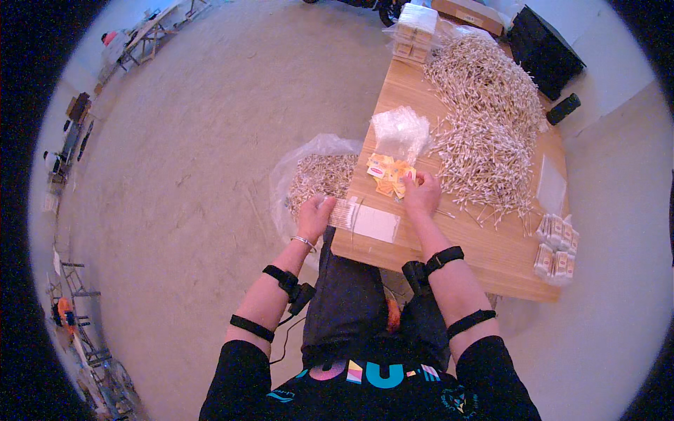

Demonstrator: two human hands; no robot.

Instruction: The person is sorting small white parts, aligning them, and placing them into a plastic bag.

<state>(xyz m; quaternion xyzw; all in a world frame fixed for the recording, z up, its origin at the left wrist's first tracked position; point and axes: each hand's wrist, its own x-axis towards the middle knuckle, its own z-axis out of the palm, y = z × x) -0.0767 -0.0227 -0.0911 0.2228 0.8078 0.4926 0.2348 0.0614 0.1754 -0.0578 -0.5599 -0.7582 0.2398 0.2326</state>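
Note:
Beside the table's left edge, my left hand (315, 218) is closed around one end of a small row of cotton swabs (342, 212). A flat white sheet (378, 224) lies on the table just right of those swabs. My right hand (423, 193) pinches a small yellow-and-white card (409, 177) at the edge of a loose pile of similar cards (384, 168). Beyond the cards sits a heap of clear plastic bags (401, 132). A large mound of loose cotton swabs (484, 126) spreads over the table to the right of my right hand.
Below the wooden table's (484, 264) left edge is a big clear bag of swabs (317, 175). Packed swab bundles (557, 245) sit at the near right corner; wrapped packs (415, 31) stand at the far end. A black box (542, 50) and dark cylinder (563, 109) flank the mound.

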